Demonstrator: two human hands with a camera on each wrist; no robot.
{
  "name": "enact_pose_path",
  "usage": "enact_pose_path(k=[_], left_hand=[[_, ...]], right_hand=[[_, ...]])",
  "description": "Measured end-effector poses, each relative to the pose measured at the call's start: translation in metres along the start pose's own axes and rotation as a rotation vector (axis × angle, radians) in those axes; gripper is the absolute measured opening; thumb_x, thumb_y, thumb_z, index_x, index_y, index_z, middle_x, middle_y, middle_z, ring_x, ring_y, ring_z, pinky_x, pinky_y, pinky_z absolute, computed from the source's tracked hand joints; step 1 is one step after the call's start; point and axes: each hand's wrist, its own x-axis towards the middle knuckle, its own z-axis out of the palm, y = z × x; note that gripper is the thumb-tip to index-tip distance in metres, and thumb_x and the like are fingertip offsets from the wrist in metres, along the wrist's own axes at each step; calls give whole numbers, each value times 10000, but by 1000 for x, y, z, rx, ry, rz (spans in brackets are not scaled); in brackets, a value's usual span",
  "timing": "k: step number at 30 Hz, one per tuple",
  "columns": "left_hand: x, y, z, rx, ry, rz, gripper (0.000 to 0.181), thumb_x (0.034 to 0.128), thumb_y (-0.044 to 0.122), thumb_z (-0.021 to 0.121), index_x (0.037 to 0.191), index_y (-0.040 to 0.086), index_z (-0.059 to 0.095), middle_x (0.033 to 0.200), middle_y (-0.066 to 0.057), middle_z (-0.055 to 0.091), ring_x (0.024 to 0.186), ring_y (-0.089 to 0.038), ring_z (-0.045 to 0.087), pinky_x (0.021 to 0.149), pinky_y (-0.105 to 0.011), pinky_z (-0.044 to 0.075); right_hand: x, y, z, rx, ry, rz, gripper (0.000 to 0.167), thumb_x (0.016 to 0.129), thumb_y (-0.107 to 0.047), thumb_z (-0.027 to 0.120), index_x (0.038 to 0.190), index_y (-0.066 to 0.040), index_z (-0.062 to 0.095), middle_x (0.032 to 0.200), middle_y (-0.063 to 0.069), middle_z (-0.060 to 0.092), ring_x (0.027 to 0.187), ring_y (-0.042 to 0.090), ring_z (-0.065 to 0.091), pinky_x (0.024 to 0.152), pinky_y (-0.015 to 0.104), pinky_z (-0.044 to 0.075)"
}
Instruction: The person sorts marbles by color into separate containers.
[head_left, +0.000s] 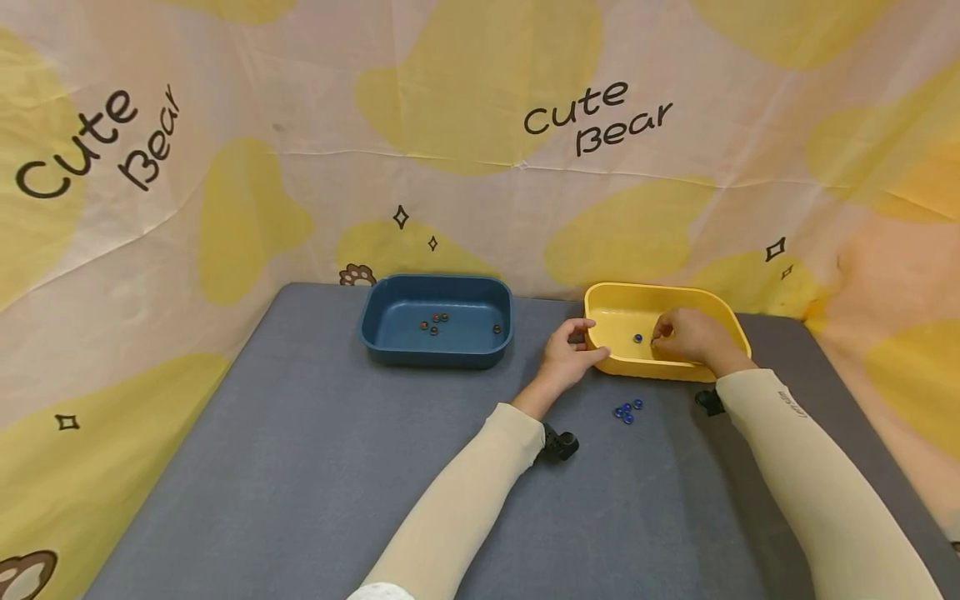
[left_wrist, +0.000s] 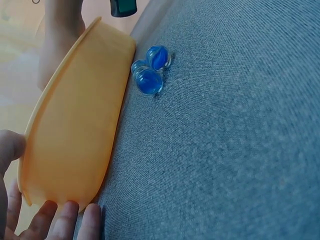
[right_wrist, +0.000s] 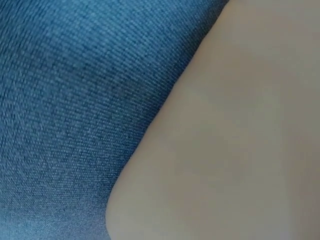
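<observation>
At its left end, the yellow container is held by my left hand, with the thumb at the rim and the fingers against the wall. My right hand reaches inside it, fingertips together around a small dark thing, apparently a marble. Just left of those fingertips lies a blue marble. Several blue marbles rest on the grey table in front of the container. In the right wrist view, skin fills the right side and hides the fingers.
A dark blue container stands at the back left of the table, with several brownish marbles inside. Behind both containers hangs a patterned cloth. Each wrist carries a black device, the left one low over the table.
</observation>
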Motion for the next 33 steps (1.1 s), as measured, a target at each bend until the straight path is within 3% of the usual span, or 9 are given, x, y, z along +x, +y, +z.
enact_pose_path(k=[9, 13, 17, 22, 26, 33], left_hand=[[0, 0, 1, -10, 0, -1, 437, 772, 145, 797, 1172, 167, 621, 1186, -32, 613, 973, -225, 622, 759, -257, 539], [-1, 0, 1, -3, -3, -4, 437, 772, 152, 799, 1171, 166, 620, 1177, -29, 613, 928, -173, 607, 756, -253, 535], [0, 0, 0, 7, -3, 5, 438, 771, 154, 800, 1171, 165, 620, 1167, -31, 612, 884, -119, 582, 762, -252, 535], [1, -2, 0, 11, 0, 9, 445, 774, 157, 800, 1180, 164, 616, 1178, -36, 610, 891, -125, 584, 769, -263, 541], [1, -2, 0, 2, 1, 6, 453, 774, 149, 797, 1188, 151, 614, 1197, -56, 609, 901, -137, 590, 775, -270, 543], [1, -2, 1, -9, -1, 5, 455, 772, 147, 797, 1189, 136, 617, 1183, -47, 609, 901, -152, 592, 767, -270, 540]], right_hand=[[0, -2, 1, -5, -9, -1, 119, 801, -201, 667, 856, -108, 719, 785, 6, 673, 679, 184, 540, 595, 308, 418], [1, 0, 3, -5, -6, -4, 113, 799, -201, 669, 848, -111, 718, 781, 13, 670, 670, 183, 538, 586, 306, 417], [0, 0, 2, -1, -1, -3, 171, 822, -236, 677, 911, -94, 711, 893, 98, 680, 731, 220, 571, 631, 365, 466], [-6, -3, -1, 16, -3, 1, 344, 863, -308, 673, 1086, -45, 671, 1090, 232, 648, 929, 353, 621, 780, 514, 492], [-13, -5, -3, 24, 1, -17, 455, 883, -348, 647, 1205, -28, 623, 1205, 275, 608, 1043, 419, 599, 844, 566, 474], [-30, -12, -13, 44, 30, -60, 492, 906, -336, 590, 1281, -19, 575, 1285, 301, 556, 1134, 474, 543, 897, 603, 440]])
